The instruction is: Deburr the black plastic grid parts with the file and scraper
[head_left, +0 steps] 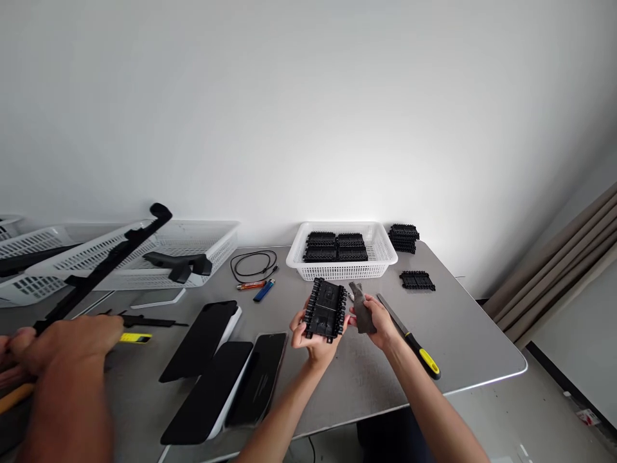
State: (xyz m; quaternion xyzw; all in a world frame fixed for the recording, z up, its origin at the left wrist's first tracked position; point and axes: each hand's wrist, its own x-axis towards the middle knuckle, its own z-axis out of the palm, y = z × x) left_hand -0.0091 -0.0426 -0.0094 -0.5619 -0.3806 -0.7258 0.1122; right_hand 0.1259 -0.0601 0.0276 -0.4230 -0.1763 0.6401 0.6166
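My left hand [318, 347] grips a black rectangular plastic plate [326, 310] with toothed long edges, tilted up above the table. Beside it, my right hand [378, 321] is closed around a crumpled dark grey sheet [364, 312] that looks like worn sandpaper or cloth. A small gap separates the sheet from the plate. To the right of my right hand lies a file [409, 337] with a black and yellow handle. Behind both hands stands a white plastic basket [342, 272] holding several similar black plates [336, 247].
More plates are stacked [403, 238] right of the basket; a single plate [417, 280] lies nearer. Phones [258, 379], lighters [263, 290] and a cable [254, 263] are left of me. Farther left, a co-worker's hands [72, 344] hold a long black part [103, 270] near other baskets.
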